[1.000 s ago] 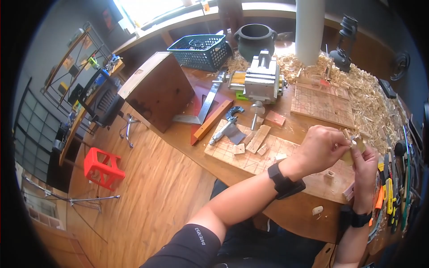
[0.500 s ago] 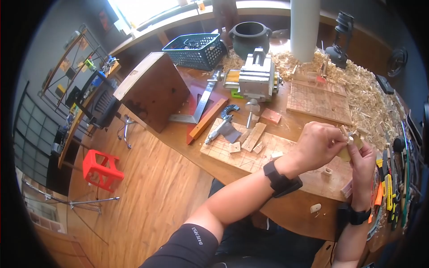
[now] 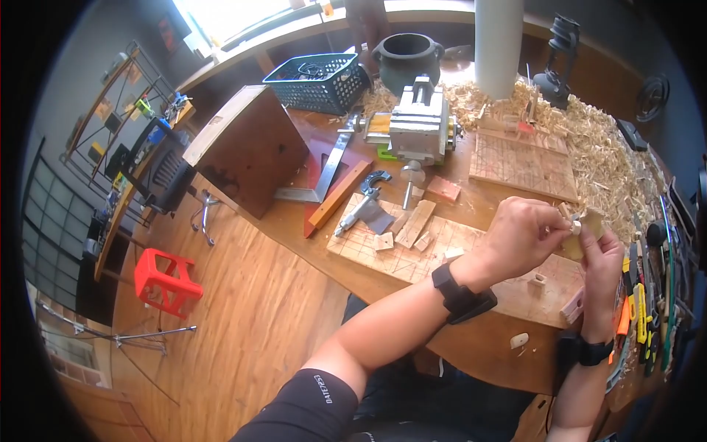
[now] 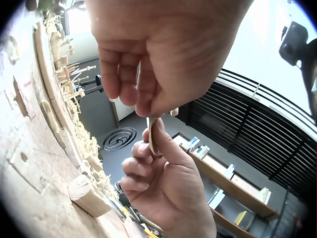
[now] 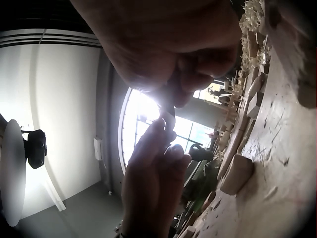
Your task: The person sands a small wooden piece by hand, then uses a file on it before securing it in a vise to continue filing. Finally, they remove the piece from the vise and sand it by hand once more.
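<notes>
My left hand [image 3: 519,234] and right hand [image 3: 602,269] meet over the right side of the workbench in the head view. Between their fingertips is a small pale wood piece [image 3: 577,227], which the left thumb and fingers pinch. A thin, curved yellowish sheet [image 3: 592,221], like sandpaper, is gripped by the right thumb and fingers. In the left wrist view the sheet [image 4: 153,141] shows edge-on against the right thumb. Fingers hide much of the wood piece. Below the hands lies a marked wooden board [image 3: 508,295] with a small notched block [image 3: 540,280] on it.
Wood offcuts [image 3: 416,225] and a micrometer [image 3: 359,210] lie on the board's left part. Behind stand a vise [image 3: 420,129], a wooden box [image 3: 247,151] and a basket [image 3: 313,82]. Shavings [image 3: 607,158] heap at the right, near cutters and tools [image 3: 641,313].
The head view has shifted slightly, so the bench moves left in it. Both hands stay together with the wood piece and sheet, and the sheet's upper end now shows higher beside the right fingers.
</notes>
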Available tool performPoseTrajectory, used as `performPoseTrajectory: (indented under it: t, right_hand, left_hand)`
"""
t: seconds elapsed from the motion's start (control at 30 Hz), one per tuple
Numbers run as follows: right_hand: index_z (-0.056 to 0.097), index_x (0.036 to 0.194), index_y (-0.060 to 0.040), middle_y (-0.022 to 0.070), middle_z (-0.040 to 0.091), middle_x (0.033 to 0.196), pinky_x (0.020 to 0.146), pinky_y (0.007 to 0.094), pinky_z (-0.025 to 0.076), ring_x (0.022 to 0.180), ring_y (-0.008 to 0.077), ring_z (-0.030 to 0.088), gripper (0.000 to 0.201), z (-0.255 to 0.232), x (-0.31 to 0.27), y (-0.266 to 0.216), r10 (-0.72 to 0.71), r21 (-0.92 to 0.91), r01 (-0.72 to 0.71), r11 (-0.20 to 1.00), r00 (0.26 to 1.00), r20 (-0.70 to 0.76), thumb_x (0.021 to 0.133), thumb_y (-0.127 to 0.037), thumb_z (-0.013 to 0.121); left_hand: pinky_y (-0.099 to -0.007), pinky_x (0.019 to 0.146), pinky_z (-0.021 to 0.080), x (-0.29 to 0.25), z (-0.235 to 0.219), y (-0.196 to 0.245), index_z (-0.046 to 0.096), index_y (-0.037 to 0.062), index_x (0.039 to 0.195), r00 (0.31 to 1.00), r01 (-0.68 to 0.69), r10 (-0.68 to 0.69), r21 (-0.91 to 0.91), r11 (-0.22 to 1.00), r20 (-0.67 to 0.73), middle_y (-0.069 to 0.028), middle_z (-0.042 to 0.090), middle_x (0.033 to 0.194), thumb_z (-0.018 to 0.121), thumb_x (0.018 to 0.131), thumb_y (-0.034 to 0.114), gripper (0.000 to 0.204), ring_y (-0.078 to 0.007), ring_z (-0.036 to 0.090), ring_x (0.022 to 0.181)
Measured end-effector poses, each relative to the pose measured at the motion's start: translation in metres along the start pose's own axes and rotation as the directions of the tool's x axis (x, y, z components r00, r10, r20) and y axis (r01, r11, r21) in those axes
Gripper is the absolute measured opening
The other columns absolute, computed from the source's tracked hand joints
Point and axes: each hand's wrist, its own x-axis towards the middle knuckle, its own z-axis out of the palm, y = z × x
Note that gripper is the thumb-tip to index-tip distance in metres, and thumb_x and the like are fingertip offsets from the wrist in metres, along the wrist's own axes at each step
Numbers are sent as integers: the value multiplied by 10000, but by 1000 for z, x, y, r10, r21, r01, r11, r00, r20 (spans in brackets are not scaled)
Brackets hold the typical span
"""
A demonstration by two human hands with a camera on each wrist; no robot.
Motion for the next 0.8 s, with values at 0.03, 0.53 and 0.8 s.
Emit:
performPoseTrajectory:
  t: [0.03, 0.53, 0.8]
  right_hand:
    - [727, 1109, 5, 8, 729, 929, 696, 208, 499, 796, 39, 644, 176, 1, 1, 1, 14, 33, -13, 999, 999, -35, 1010, -138, 693]
    - [754, 1050, 41, 43, 763, 905, 694, 218, 534, 782, 50, 671, 165, 5, 4, -16, -38, 181, 68, 981, 985, -169, 975, -105, 731]
    - [757, 1070, 41, 42, 766, 891, 693, 216, 538, 775, 48, 675, 193, 20, -1, -13, -32, 146, 52, 988, 990, -136, 985, -130, 726]
  left_hand:
    - [-318, 542, 506, -1, 0, 0, 782, 39, 846, 1000, 1, -1, -1, 1000, 0, -118, 704, 694, 815, 819, 95, 70, -200, 656, 563]
    - [-192, 550, 450, 3, -10, 6, 789, 7, 969, 916, 400, -395, -121, 908, 67, 7, 735, 756, 792, 920, 116, 120, -10, 597, 639]
    - [-224, 723, 558, 5, -12, 9, 759, -57, 1045, 827, 562, -523, -345, 751, 209, -86, 779, 906, 757, 953, 121, 201, -81, 705, 806]
